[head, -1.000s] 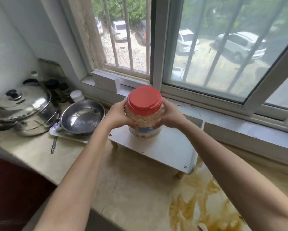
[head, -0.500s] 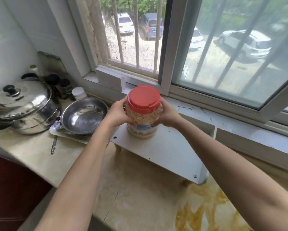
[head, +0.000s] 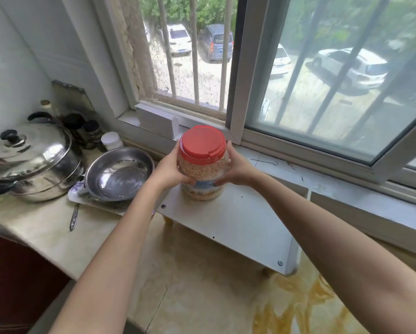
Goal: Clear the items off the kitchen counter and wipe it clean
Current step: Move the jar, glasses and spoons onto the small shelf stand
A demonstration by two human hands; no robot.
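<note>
Both hands clasp jar | left hand [head: 168,170] and right hand [head: 235,168] wrap red-lidded jar [head: 202,165] standing on white shelf [head: 238,225] | steel bowl [head: 119,174] left of shelf

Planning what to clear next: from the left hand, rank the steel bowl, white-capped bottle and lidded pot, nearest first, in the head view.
1. Steel bowl, just left of the left hand.
2. White-capped bottle, behind the bowl.
3. Lidded pot, far left.

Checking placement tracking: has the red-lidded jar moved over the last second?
Yes. The jar has shifted left along the white shelf, closer to its left corner.
</note>
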